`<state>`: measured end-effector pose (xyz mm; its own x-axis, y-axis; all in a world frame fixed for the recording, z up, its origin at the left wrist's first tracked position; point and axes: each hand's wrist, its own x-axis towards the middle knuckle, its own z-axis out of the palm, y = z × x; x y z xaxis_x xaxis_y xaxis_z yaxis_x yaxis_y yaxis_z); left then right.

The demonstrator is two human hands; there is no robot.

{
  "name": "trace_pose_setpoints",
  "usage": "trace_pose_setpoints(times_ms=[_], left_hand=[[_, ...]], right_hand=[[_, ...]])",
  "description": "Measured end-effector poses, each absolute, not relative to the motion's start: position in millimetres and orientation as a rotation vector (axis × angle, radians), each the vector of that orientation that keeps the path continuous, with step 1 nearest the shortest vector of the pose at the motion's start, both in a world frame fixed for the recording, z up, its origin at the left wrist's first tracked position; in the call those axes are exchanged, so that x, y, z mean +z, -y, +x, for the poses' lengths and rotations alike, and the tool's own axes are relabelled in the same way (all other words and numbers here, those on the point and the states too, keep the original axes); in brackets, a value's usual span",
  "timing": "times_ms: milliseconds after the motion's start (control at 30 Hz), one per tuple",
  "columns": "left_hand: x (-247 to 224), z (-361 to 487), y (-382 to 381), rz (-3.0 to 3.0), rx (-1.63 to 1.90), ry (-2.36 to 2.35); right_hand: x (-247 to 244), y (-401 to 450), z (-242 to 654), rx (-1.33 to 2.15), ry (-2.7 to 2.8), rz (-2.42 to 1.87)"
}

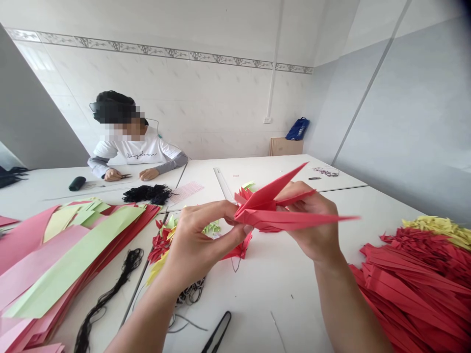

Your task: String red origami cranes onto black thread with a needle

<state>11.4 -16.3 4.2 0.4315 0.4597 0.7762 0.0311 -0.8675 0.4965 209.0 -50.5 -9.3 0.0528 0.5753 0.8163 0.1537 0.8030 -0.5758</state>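
Head camera view was what I watched from my remote place, and I read it from left to right. At the far left, a stack of long pink, pale green and red paper strips lay on the white table, with a loose black thread just beside it. Farther back, a co-worker in a white shirt sat at the table and held black-handled scissors in one hand. Near this person were a dark spool, a tangle of black cord, a sheet of pink grid paper and a metal ruler.

Nearer to me, a small heap of folded red and yellow paper pieces lay below the left hand. That hand was closed, with thumb and fingers pinching the left end of a red origami crane, and its forearm rose from the bottom left. The crane was held in the air above the table. Its long axis ran almost level across the view, with one sharp tip pointing right and a second narrow point rising to the upper right. The right hand was also closed, its fingers curled around the far side of the crane, and its forearm came up from the bottom right. A black-handled tool lay between the forearms. At the far right were a big pile of red folded strips and yellow strips.
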Motion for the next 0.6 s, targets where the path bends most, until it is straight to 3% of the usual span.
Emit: trace_pose_setpoints(times_ms=[300,600], left_hand=[[4,12,23,2.217,1.639,-0.493],[3,10,16,1.91,1.002,-0.413]], right_hand=[[-14,32,209,1.055,1.283,-0.64],[-9,34,207,1.148,1.364,-0.749]])
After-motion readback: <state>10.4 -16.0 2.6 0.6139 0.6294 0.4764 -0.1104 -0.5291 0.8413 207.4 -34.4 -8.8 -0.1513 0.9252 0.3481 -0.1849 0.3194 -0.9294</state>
